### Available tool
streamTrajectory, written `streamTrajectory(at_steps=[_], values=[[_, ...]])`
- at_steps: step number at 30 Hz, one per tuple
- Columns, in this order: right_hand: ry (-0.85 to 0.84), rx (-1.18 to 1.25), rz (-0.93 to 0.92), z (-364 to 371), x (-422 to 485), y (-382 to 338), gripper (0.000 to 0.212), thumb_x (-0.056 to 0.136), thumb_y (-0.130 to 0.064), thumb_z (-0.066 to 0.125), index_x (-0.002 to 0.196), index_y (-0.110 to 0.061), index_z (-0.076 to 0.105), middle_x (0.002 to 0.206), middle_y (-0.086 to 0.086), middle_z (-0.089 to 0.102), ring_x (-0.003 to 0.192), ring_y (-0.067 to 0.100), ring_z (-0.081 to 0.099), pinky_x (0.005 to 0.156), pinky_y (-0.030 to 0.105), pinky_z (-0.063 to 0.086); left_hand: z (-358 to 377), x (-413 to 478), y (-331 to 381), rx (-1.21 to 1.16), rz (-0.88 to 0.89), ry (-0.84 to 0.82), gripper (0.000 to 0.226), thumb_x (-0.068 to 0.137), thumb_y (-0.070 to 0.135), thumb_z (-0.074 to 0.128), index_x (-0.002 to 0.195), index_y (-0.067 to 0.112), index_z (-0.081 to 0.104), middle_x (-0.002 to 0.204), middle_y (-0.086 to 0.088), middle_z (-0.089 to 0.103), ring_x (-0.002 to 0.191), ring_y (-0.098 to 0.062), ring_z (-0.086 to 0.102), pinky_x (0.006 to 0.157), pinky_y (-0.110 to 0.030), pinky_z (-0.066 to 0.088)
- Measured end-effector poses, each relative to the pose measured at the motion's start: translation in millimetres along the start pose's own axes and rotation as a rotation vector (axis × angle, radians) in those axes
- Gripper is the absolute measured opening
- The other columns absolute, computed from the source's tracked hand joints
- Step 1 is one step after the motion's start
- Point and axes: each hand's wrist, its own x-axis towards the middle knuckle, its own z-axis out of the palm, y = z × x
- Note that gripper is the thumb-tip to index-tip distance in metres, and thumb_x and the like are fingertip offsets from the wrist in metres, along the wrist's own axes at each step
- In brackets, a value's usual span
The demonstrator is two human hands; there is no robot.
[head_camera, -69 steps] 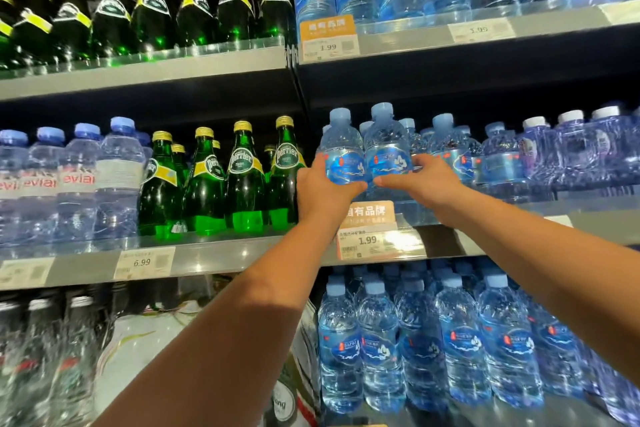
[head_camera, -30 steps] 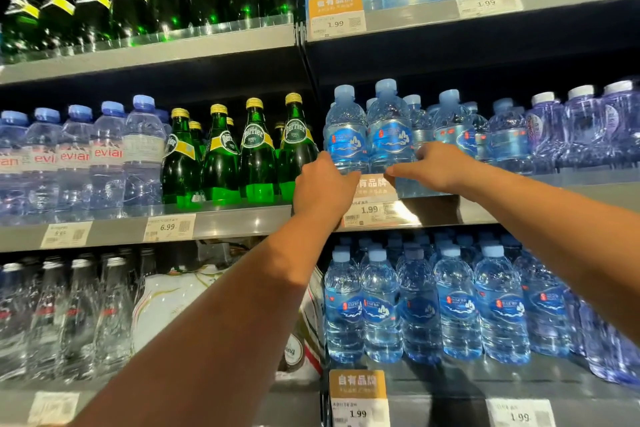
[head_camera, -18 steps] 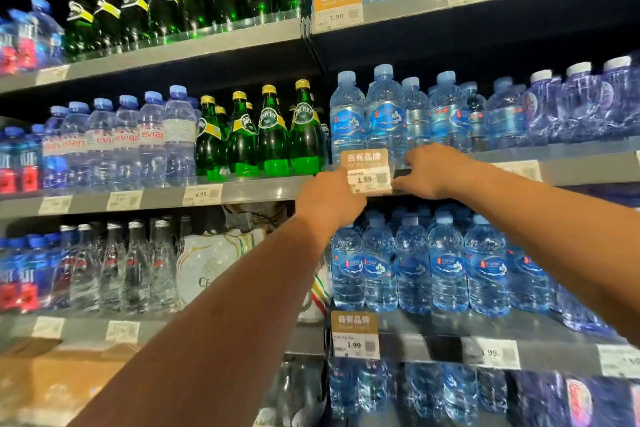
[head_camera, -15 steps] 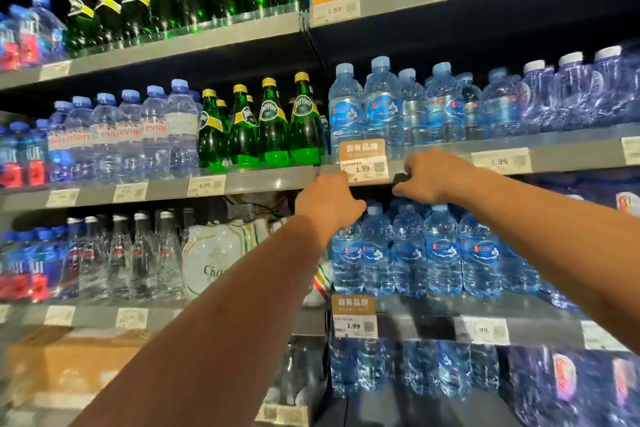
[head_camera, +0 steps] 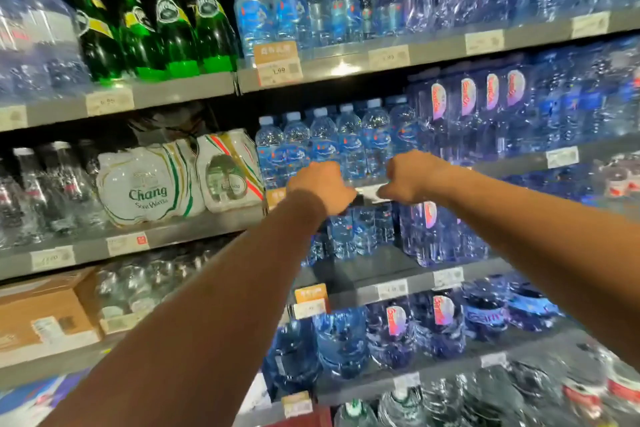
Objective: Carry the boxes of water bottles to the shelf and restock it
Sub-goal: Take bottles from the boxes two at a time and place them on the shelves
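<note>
Left hand [head_camera: 320, 185] and right hand [head_camera: 412, 177] one shelf [head_camera: 512, 166] lower now, each grip together, empty.

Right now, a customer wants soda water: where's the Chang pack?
Head view, centre-left: the Chang pack lies on the shelf under the green bottles, with a second white pack on its right.

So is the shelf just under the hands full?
Not full: the small bottles sit toward the back, and bare shelf shows in front of them.
</note>
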Motion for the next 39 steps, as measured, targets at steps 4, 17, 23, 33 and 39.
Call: streamTrajectory(at_steps=[4,17,23,33,39], values=[[-0.072,0.014,0.005,48.7,-46.3,29.1,0.044,0.092,-0.041,0.051,0.113,-0.005,0.063,0.117,0.019,0.063,0.106,0.035,0.059,0.085,0.035,0.046,58.5,-30.7,23.9,-0.048,0.044,-0.096,0.032,0.086,0.035,0.055,0.109,0.014,0.061,0.112,-0.012,0.065,0.102,-0.033,0.060,0.083,-0.037,0.050],[-0.351,0.111,0.074,199.0,-137.8,142.0,0.052,0.084,-0.044,0.031,0.107,-0.010,0.061,0.113,0.020,0.062,0.109,0.034,0.058,0.086,0.036,0.046,239.3,-99.3,121.2,-0.018,0.041,-0.353,0.031,0.090,0.031,0.052,0.112,0.011,0.062,0.120,-0.015,0.062,0.110,-0.035,0.058,0.084,-0.038,0.048],[-0.446,0.092,0.085,263.2,-145.8,193.5,0.037,0.089,-0.032,0.055,0.113,-0.005,0.061,0.115,0.021,0.061,0.111,0.035,0.059,0.087,0.035,0.047,304.0,-113.8,163.7,-0.032,-0.062,-0.448,0.036,0.089,0.038,0.055,0.119,0.018,0.058,0.125,-0.013,0.060,0.113,-0.033,0.058,0.088,-0.038,0.048],[-0.681,0.110,0.069,403.3,-160.6,232.4,0.026,0.089,-0.034,0.053,0.103,-0.014,0.062,0.106,0.007,0.062,0.097,0.027,0.060,0.079,0.033,0.047,444.8,-127.8,165.9,0.002,-0.121,-0.675,0.040,0.090,0.037,0.052,0.127,0.021,0.052,0.127,-0.006,0.056,0.115,-0.028,0.055,0.088,-0.038,0.045],[-0.815,0.123,0.158,494.5,-156.2,254.7,0.031,0.090,-0.030,0.053,0.111,-0.010,0.064,0.114,0.010,0.062,0.106,0.029,0.058,0.081,0.031,0.046,548.1,-125.6,158.8,-0.102,-0.124,-0.833,0.037,0.088,0.033,0.055,0.122,0.018,0.053,0.120,-0.007,0.059,0.109,-0.028,0.058,0.089,-0.038,0.049]])
